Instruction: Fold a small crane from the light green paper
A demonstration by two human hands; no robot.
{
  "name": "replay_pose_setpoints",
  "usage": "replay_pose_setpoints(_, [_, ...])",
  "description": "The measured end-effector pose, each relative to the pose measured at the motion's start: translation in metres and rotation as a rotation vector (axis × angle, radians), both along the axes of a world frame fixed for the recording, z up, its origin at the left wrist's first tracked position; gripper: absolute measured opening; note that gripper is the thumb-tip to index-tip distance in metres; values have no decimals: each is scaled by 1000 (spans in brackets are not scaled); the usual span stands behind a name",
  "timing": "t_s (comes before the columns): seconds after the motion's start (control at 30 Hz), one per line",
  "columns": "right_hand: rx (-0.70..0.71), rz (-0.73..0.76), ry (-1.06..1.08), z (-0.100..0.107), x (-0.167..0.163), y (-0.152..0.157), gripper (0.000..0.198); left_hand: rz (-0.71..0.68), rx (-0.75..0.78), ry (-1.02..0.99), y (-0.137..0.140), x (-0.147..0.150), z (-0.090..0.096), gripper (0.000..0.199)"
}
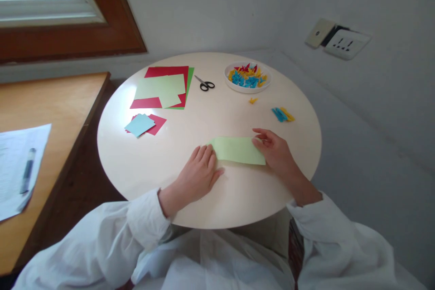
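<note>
A light green strip of paper (239,150) lies in front of me near the middle of the round table, its left end creased and partly covered. My left hand (200,170) rests on the table, its fingers flat over the paper's left end and the thumb spread apart. At the other end, my right hand (273,149) pinches the paper's upper right edge between thumb and fingers. That right end seems slightly raised.
On the white round table (152,167) are larger red and green sheets (159,84), small blue and red squares (140,124), black-handled scissors (205,85), a dish (247,90) of folded paper pieces, a yellow piece (253,100), and folded strips (282,114). A wooden desk (68,104) stands left.
</note>
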State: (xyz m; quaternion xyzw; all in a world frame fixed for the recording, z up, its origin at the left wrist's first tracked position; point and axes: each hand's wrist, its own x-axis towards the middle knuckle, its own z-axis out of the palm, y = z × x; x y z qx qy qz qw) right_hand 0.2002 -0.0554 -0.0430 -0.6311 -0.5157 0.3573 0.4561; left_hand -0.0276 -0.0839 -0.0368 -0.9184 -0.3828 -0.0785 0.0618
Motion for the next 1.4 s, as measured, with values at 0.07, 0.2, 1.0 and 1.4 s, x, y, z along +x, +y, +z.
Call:
replay_pose_setpoints(0.07, [36, 7, -122, 0, -1, 4, 34, -29, -33, -5, 8, -1, 1, 35])
replay_pose_setpoints(0.2, [126, 16, -421, 3, -4, 5, 29, -44, -94, -5, 24, -6, 2, 28])
replay_pose_setpoints(1.0, [118, 198, -645, -9, 2, 4, 30, 26, -177, 5, 40, -12, -16, 62])
replay_pose_setpoints(1.4, [105, 193, -644, -8, 3, -6, 30, 37, -231, 21, 40, -8, -9, 63])
